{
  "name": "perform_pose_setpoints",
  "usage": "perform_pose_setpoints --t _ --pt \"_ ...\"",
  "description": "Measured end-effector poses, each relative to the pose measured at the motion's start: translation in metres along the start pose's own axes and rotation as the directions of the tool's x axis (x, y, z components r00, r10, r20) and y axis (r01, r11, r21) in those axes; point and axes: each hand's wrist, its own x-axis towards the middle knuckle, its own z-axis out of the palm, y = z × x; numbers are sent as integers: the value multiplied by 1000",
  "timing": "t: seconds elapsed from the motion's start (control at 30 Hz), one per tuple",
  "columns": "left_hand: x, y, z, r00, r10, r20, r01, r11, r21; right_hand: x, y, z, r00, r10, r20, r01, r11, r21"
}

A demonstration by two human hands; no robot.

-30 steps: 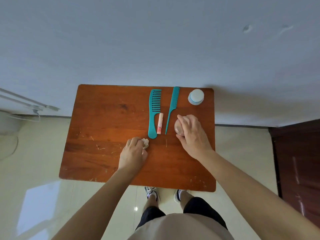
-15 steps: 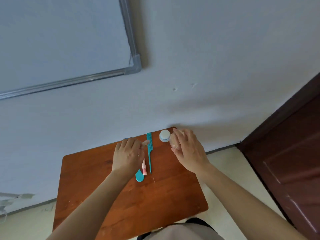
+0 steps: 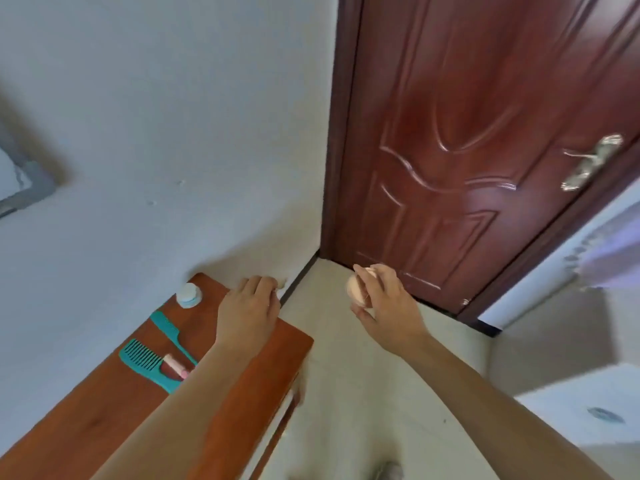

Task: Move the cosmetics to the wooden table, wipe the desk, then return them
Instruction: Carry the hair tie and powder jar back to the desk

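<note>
A dark red panelled wooden door [image 3: 485, 140] is filling the right. Your scratched reddish-brown wooden table [image 3: 104, 417] is carrying two teal combs [image 3: 145, 358], a pink tube [image 3: 175, 364] and a white-lidded pale blue jar [image 3: 188, 294]. Your right hand [image 3: 382, 308] is curling around a round peach cosmetic sponge [image 3: 356, 289] above the floor. Your left hand [image 3: 247, 311] is closing on something whitish, unclear.

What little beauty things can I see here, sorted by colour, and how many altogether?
Teal: 2, the wide-tooth comb and the tail comb on the wooden table
Pink: 1, the small tube between the combs
White and pale blue: 1, the jar
Peach: 1, the round item held in the right hand
Total: 5
</note>
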Motion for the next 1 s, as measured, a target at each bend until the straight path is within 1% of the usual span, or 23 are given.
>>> perform_pose_setpoints --t 0.13,0.2,0.33,0.43,0.57,0.7,0.9,1.0 --pt "16 87 21 978 206 -36 -209 969 -129 -66 58 -55 977 186 -104 -190 981 -35" --pt "17 136 31 958 280 -56 -286 942 -177 -102 84 -80 954 253 -160 -263 964 -45" --pt "10 249 49 919 391 -48 -390 889 -240 -188 141 -127 892 374 -255 -394 918 -31" --pt "-10 343 65 874 485 -41 -474 831 -292 -272 185 -163 822 478 -311 -504 864 -4" --pt "-41 475 85 822 570 10 -520 757 -395 -386 246 -217 730 581 -361 -625 780 -7" --pt "-73 592 97 779 619 98 -481 690 -541 -481 299 -258 601 696 -394 -750 661 23" --pt "-94 718 130 638 761 117 -518 536 -666 -564 355 -300 449 778 -438 -859 512 29" --pt "-96 766 159 587 800 125 -514 488 -705 -587 388 -305 381 817 -432 -892 448 63"
